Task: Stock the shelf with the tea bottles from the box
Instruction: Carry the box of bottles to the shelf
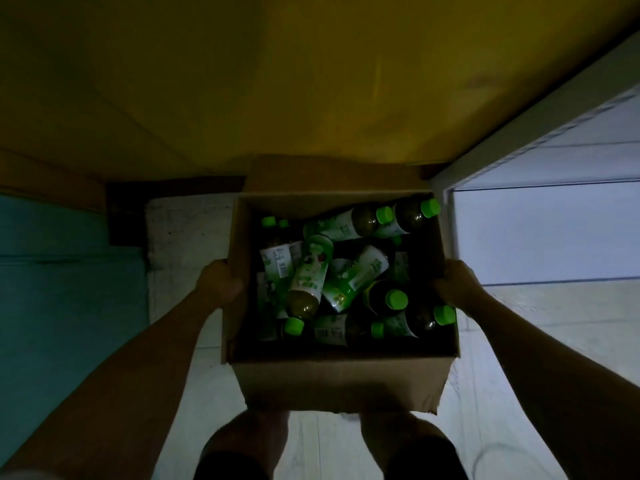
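an open cardboard box is held from both sides, low over the pale floor, seen from straight above. the left hand is pressed against the left wall, the right hand against the right wall; the fingers of both are clenched on the box, their tips hidden behind the cardboard. the tea bottles are all inside the box, piled loose, none upright that can be told. long axes are mixed: the middle ones lie roughly near-to-far with a tilt, the two at the far right corner lie across, green caps pointing right or toward the viewer. no bottle is in a hand yet.

judged: the bottle along the left wall is nearest the left hand, the capped ones at the near right are nearest the right hand, so whichever hand is freed first would reach inward and down. the yellow panel ahead may be the shelf; lighting is too dim to be sure.
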`<state>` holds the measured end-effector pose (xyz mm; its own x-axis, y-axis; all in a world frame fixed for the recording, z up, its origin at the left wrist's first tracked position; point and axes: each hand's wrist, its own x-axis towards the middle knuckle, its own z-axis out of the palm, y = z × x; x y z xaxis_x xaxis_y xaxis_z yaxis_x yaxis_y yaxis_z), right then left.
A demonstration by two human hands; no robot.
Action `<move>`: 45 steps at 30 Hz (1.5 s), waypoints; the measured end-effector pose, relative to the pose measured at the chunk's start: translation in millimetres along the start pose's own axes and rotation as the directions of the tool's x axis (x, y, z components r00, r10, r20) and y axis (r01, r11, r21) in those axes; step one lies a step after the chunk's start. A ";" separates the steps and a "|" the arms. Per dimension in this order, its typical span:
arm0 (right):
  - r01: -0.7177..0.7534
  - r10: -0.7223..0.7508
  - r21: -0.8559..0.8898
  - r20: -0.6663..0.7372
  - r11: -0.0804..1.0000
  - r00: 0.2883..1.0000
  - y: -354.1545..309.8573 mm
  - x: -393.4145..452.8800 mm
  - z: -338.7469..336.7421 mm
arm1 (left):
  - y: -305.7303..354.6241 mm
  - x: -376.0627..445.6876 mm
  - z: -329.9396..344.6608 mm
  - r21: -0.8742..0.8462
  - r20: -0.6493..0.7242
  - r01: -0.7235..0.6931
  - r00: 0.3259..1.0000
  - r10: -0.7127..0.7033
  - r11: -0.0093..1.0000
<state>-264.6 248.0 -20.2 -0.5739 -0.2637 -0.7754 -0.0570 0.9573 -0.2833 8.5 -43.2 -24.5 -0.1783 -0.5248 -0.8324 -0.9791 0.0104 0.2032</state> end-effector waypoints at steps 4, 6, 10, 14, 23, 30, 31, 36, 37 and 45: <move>-0.028 0.029 0.012 -0.045 1.000 0.999 -17.3 -132.2 -70.9 | 30.5 -125.1 -78.3 0.086 0.057 -0.103 0.993 0.099 0.991; -0.049 0.050 0.024 -0.078 0.999 0.996 -24.4 -202.9 -100.5 | 48.7 -189.4 -116.9 0.143 0.084 -0.162 0.985 0.152 0.976; -0.093 0.097 0.040 -0.127 0.995 0.987 -31.6 -319.1 -134.3 | 78.8 -287.3 -174.9 0.263 0.065 -0.226 0.974 0.216 0.938; -0.128 0.153 0.141 -0.180 0.982 0.972 -34.0 -407.8 -143.0 | 96.5 -341.6 -204.8 0.302 0.119 -0.313 0.950 0.290 0.901; -0.231 0.325 0.347 -0.246 0.909 0.913 13.0 -515.5 -103.3 | 116.5 -396.8 -185.4 0.475 0.310 -0.410 0.906 0.288 0.779; -0.258 0.415 0.469 -0.269 0.845 0.869 68.1 -558.4 -80.1 | 137.9 -431.4 -134.3 0.579 0.320 -0.502 0.865 0.387 0.643; -0.263 0.426 0.481 -0.267 0.836 0.865 79.1 -561.5 -75.5 | 139.5 -436.7 -124.6 0.588 0.320 -0.508 0.861 0.396 0.630; -0.263 0.462 0.569 -0.239 0.779 0.854 153.4 -578.0 -55.9 | 152.8 -470.2 -58.6 0.613 0.335 -0.551 0.830 0.446 0.566; -0.258 0.469 0.585 -0.241 0.769 0.850 171.1 -584.5 -57.2 | 156.4 -478.7 -42.5 0.613 0.343 -0.564 0.821 0.456 0.554; -0.264 0.530 0.630 -0.277 0.730 0.801 316.8 -646.4 -114.9 | 219.9 -577.1 86.5 0.629 0.440 -0.681 0.709 0.550 0.375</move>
<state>-5.6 735.3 456.1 -0.7167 0.3287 -0.6151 0.6251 0.6938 -0.3575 -112.4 335.5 455.9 -0.7086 0.0080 -0.7056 -0.3075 0.8965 0.3190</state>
